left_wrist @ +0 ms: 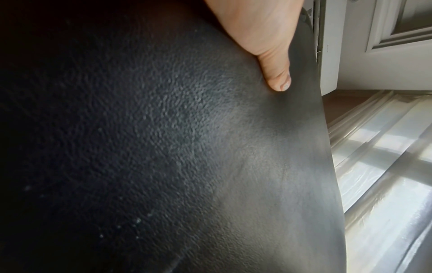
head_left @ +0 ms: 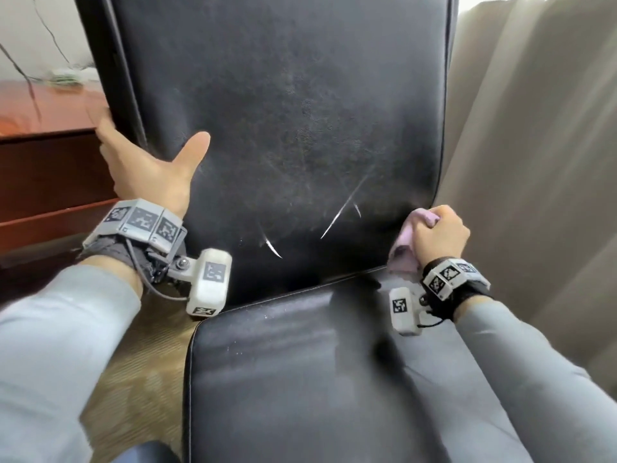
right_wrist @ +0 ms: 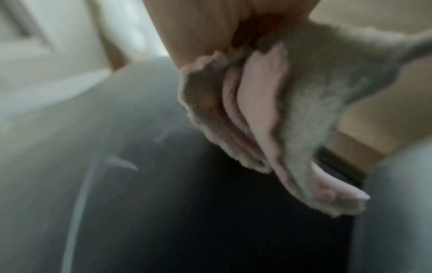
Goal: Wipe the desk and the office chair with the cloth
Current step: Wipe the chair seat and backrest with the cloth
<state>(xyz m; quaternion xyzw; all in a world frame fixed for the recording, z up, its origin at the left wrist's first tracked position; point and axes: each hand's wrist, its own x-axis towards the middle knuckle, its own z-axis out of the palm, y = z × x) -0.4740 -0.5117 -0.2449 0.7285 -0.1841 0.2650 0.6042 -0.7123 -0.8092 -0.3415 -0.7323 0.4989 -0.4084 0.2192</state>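
The black leather office chair fills the head view, with its backrest (head_left: 293, 111) upright and its seat (head_left: 300, 379) below. My left hand (head_left: 147, 158) grips the backrest's left edge, thumb flat on the front and fingers behind it. In the left wrist view the thumb (left_wrist: 275, 73) presses on the grainy leather (left_wrist: 163, 147). My right hand (head_left: 437, 232) holds a bunched pink cloth (head_left: 405, 248) against the backrest's lower right corner. The right wrist view is blurred; folds of the cloth (right_wrist: 280, 120) hang from the hand (right_wrist: 210, 27) over the chair (right_wrist: 117, 166).
A reddish wooden desk (head_left: 43, 111) stands to the left behind the chair, with cables and small items on it. A beige curtain (head_left: 534, 145) hangs close on the right. Patterned carpet (head_left: 140, 362) shows left of the seat. White scratch marks (head_left: 344, 208) cross the lower backrest.
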